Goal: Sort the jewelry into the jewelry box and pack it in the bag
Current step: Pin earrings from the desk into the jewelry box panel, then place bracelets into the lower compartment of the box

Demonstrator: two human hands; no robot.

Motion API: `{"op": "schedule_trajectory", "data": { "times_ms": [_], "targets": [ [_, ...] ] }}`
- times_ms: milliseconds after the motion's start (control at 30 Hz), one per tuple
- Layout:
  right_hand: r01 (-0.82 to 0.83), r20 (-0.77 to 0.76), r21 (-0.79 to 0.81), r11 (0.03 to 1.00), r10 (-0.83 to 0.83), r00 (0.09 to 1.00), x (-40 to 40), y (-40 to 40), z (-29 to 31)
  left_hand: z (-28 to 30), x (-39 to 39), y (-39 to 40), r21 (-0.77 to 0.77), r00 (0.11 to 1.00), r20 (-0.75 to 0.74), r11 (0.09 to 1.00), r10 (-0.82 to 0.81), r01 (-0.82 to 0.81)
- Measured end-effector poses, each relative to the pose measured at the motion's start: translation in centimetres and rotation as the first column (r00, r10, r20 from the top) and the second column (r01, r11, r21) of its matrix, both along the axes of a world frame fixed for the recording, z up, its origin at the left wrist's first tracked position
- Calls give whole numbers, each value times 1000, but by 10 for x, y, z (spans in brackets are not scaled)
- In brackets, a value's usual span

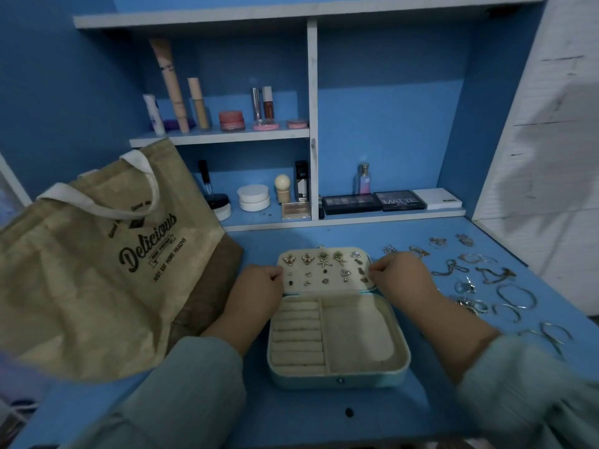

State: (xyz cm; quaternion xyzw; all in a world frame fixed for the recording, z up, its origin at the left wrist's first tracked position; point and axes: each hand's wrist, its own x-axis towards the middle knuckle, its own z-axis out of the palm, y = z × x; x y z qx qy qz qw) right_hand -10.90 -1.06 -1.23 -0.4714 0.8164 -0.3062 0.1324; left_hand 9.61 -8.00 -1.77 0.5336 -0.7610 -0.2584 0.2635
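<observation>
At the centre of the frame, an open jewelry box [337,338] lies on the blue worktop [291,413], its lid [324,268] folded back toward the shelves. Earrings [324,259] sit in rows on the pale panel inside the lid. Lower down, the box base shows ring rolls on its left side and one bare compartment on its right.

The left hand [256,286] is at the left edge of the lid, fingers curled in and pinching that edge. The right hand [400,273] mirrors it at the lid's right edge, fingers likewise curled onto it. Both forearms come up from the bottom of the frame in pale green sleeves.

On the right of the frame, loose jewelry [486,280] is spread over the worktop: bangles, hoops, chains and rings, well apart from the box. On the left a tan bag [97,270] with white handles and the word "Delicious" lies slumped, just beside the left forearm. Cosmetics [227,118] stand on the shelves in the upper part of the frame.
</observation>
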Motion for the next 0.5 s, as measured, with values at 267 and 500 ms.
{"op": "schedule_trajectory", "data": {
  "times_ms": [267, 500],
  "targets": [
    [-144, 12, -53, 988, 145, 989, -15, 32, 11, 38, -25, 18, 0, 745, 648, 978, -159, 209],
    [-185, -135, 57, 981, 191, 972, -70, 86, 32, 64, -96, 69, 12, 758, 474, 864, -449, 504]
  ]
}}
